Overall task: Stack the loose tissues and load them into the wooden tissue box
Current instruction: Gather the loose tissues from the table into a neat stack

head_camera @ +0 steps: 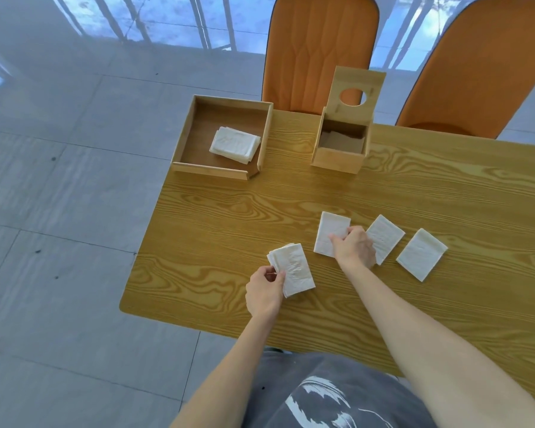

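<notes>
Worktop point(414, 186) is a yellowish wood-grain top w/ strong swirly grain and rounded corners, sitting on a pale grey tiled floor point(59, 196) that's glossy enough to reflect window bars at the top. Two orange chairs point(318, 50) are pushed in at the far side.

Left hand point(264, 291) is pinching a small stack of tissues point(294, 273) by its near-left edge, stack resting on the worktop near the front. Right hand point(352, 247) is on a single tissue point(329, 233) just right of the stack, fingers curled over its right edge, gripping it afaict. Two more loose tissues lie further right, one point(386, 236) partly under the right hand, the other point(420, 254) apart from it.

Wooden tissue box point(337, 156) stands at the back w/ lid point(357, 88) flipped up, round hole in the lid, inside looks unfilled. To its left is an open wooden tray point(186, 131) at the worktop's corner w/ another folded tissue pile point(235, 145) in it.
</notes>
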Tool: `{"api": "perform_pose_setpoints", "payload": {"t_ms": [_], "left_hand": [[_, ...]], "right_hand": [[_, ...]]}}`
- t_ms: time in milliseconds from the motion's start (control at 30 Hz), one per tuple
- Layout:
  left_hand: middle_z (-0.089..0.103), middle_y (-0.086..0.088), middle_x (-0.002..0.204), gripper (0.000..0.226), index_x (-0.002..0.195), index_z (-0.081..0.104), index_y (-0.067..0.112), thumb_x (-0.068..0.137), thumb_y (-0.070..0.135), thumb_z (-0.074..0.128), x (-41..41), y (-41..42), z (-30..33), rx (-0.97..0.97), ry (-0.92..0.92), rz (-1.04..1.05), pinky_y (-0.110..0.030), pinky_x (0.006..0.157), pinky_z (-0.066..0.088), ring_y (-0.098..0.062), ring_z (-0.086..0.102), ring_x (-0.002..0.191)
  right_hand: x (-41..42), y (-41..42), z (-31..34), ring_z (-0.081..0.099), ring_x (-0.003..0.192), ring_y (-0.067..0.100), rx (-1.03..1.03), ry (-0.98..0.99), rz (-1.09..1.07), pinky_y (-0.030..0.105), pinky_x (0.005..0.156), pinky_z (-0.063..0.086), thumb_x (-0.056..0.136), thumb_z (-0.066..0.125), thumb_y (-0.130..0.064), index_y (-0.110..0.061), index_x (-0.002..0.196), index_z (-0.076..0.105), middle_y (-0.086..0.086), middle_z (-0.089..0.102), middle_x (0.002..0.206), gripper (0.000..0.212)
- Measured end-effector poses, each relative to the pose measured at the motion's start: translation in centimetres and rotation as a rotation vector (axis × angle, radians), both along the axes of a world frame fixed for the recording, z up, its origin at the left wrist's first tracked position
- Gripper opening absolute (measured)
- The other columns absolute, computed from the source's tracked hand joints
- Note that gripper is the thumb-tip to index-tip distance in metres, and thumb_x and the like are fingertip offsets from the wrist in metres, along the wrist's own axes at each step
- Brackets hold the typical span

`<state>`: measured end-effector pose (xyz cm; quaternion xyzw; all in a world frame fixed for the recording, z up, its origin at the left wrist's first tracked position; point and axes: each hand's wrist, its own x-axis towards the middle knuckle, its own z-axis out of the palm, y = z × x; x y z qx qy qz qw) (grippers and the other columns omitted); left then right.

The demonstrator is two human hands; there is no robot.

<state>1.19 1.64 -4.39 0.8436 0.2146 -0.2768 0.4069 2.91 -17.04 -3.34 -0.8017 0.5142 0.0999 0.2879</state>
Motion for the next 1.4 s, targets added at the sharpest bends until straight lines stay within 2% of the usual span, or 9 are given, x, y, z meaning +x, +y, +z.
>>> {"api": "perform_pose_setpoints", "payload": {"t_ms": [167,367,533,700,867,1067,1133,1233,1400], "left_hand": [[0.073,0.007,0.102,0.025,0.110,0.068,0.022,0.092,0.039,0.066,0.4,-0.2,0.4,0.028,-0.024,0.017,-0.031,0.077,0.052,-0.014,0.067,0.090],[0.074,0.007,0.104,0.025,0.110,0.069,0.022,0.092,0.040,0.065,0.4,-0.2,0.6,0.045,-0.026,0.017,-0.031,0.077,0.052,-0.015,0.068,0.094],[0.074,0.006,0.104,0.026,0.110,0.068,0.022,0.091,0.040,0.066,0.4,-0.3,0.5,0.041,-0.026,0.020,-0.035,0.080,0.055,-0.016,0.069,0.095],[0.073,0.006,0.104,0.027,0.111,0.068,0.023,0.091,0.041,0.065,0.3,-0.4,0.4,0.050,-0.027,0.021,-0.037,0.081,0.056,-0.017,0.068,0.095],[0.073,0.005,0.105,0.028,0.111,0.070,0.022,0.091,0.041,0.066,0.4,-0.5,0.1,0.063,-0.028,0.031,-0.037,0.083,0.055,-0.019,0.068,0.097],[0.074,0.003,0.105,0.028,0.111,0.071,0.021,0.090,0.038,0.069,0.6,-0.4,0.1,0.041,-0.013,0.051,-0.034,0.081,0.053,-0.019,0.069,0.097],[0.074,0.004,0.105,0.027,0.110,0.072,0.022,0.090,0.038,0.068,0.7,-0.3,0.1,0.030,-0.012,0.055,-0.032,0.078,0.052,-0.017,0.069,0.096],[0.075,0.004,0.105,0.028,0.111,0.073,0.022,0.089,0.039,0.069,0.6,-0.2,0.0,0.014,-0.018,0.058,-0.031,0.078,0.051,-0.016,0.069,0.096],[0.075,0.005,0.104,0.030,0.111,0.073,0.022,0.089,0.041,0.067,0.4,-0.1,-0.3,0.001,-0.019,0.036,-0.036,0.084,0.055,-0.016,0.069,0.096]], "right_hand": [[0.0,0.4,0.1,0.060,0.111,0.039,-0.035,0.036,-0.017,0.043,0.080,0.048,0.089,0.070,-0.037,-0.004,0.126,0.049,0.018,0.057,0.126,0.054],[0.0,-0.1,-0.1,0.060,0.108,0.035,0.002,0.035,0.006,0.037,0.074,0.042,0.088,0.070,-0.038,-0.012,0.121,0.061,0.015,0.056,0.125,0.044],[-0.5,0.1,0.1,0.061,0.105,0.029,0.023,-0.121,0.029,0.033,0.072,0.042,0.091,0.066,-0.030,-0.013,0.111,0.067,0.008,0.068,0.112,0.026],[-1.4,0.2,0.6,0.065,0.097,0.023,0.077,-0.326,0.048,0.029,0.074,0.043,0.093,0.065,-0.026,-0.008,0.110,0.070,0.006,0.073,0.104,0.025],[-2.4,-0.4,0.4,0.068,0.093,0.014,0.361,-0.441,0.048,0.031,0.080,0.057,0.089,0.070,-0.033,-0.011,0.108,0.072,-0.001,0.073,0.099,0.028],[-3.5,1.3,-0.1,0.069,0.085,0.016,0.739,-0.391,0.090,0.032,0.067,0.059,0.090,0.071,-0.025,-0.019,0.097,0.072,0.000,0.074,0.094,0.009],[-3.9,1.9,-0.4,0.067,0.080,0.012,0.782,-0.370,0.086,0.024,0.061,0.057,0.091,0.071,-0.024,-0.015,0.099,0.071,0.000,0.073,0.092,0.012],[-4.2,2.5,-1.2,0.064,0.077,0.012,0.730,-0.337,0.114,0.021,0.055,0.051,0.090,0.071,-0.025,-0.011,0.103,0.073,-0.001,0.072,0.089,0.019],[-3.8,3.5,-1.9,0.065,0.093,0.012,0.296,-0.205,0.309,0.034,0.078,0.054,0.086,0.070,-0.039,-0.023,0.101,0.078,-0.008,0.072,0.099,0.023]]}}
